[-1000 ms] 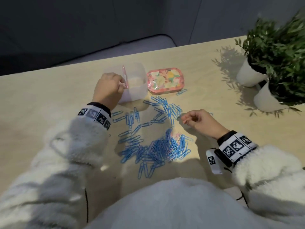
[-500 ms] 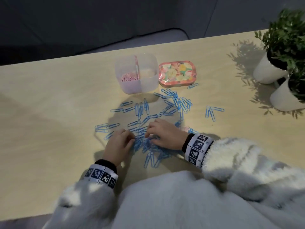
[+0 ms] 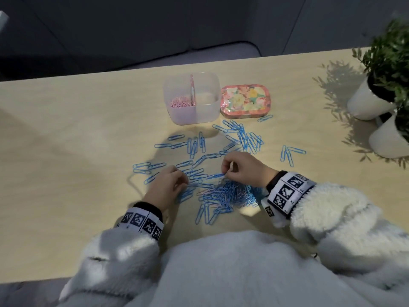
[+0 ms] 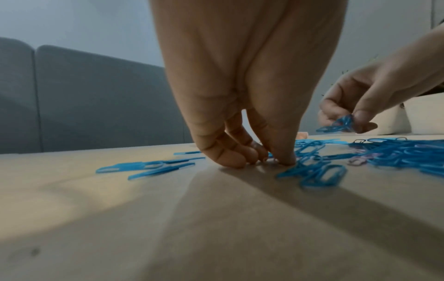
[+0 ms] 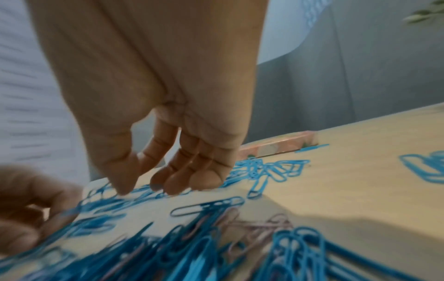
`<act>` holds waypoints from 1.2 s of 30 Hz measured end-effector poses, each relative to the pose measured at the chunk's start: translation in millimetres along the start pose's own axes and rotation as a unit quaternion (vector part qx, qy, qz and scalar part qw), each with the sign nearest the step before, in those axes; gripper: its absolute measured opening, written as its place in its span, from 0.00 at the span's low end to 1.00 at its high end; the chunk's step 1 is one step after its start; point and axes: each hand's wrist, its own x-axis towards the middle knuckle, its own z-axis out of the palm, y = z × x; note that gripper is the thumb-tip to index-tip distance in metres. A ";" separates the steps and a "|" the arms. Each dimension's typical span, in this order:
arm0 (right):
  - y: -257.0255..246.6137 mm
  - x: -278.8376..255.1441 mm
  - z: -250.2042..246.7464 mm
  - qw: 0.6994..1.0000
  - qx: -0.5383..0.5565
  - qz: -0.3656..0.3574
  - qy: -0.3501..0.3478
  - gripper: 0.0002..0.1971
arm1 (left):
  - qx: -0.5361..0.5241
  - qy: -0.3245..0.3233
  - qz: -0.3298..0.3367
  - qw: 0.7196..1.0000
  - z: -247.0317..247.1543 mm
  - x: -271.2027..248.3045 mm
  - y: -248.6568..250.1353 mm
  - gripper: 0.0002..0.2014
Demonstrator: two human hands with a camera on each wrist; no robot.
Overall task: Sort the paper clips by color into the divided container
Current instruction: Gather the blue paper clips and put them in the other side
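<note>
Blue paper clips point(image 3: 223, 193) lie heaped and scattered on the wooden table, with a few pink clips point(image 3: 205, 192) mixed into the heap point(image 5: 259, 228). A clear divided container point(image 3: 210, 107) stands further back; its left compartment holds pink clips point(image 3: 180, 103). My right hand point(image 3: 225, 171) hovers just over the heap and pinches a small bunch of blue clips point(image 4: 341, 124). My left hand point(image 4: 264, 159) is at the heap's left side, its curled fingertips pressed together on the table around a clip whose colour is hidden.
A floral tin point(image 3: 243, 100) sits right of the container. Two white pots with green plants point(image 3: 371, 103) point(image 3: 389, 138) stand at the table's right edge. A few stray blue clips point(image 3: 290, 152) lie to the right. A grey sofa point(image 4: 84, 98) is beyond the table.
The left hand came back from the container to the heap. The right hand moved left into the heap and has lifted slightly with blue clips pinched in it.
</note>
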 end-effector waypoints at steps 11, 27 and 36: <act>7.7 5.1 4.2 0.983 -0.037 0.021 0.180 0.09 | -0.121 0.074 -0.075 0.987 -14.3 -0.1 -1.2 0.02; -35.7 6.2 45.9 0.971 -0.213 -0.056 -0.088 0.09 | -0.298 0.011 -0.166 0.940 -2.3 -14.2 -3.4 0.07; -9.3 8.6 12.8 0.996 0.045 0.030 0.076 0.04 | -0.020 0.029 -0.106 0.994 2.3 -7.3 1.4 0.04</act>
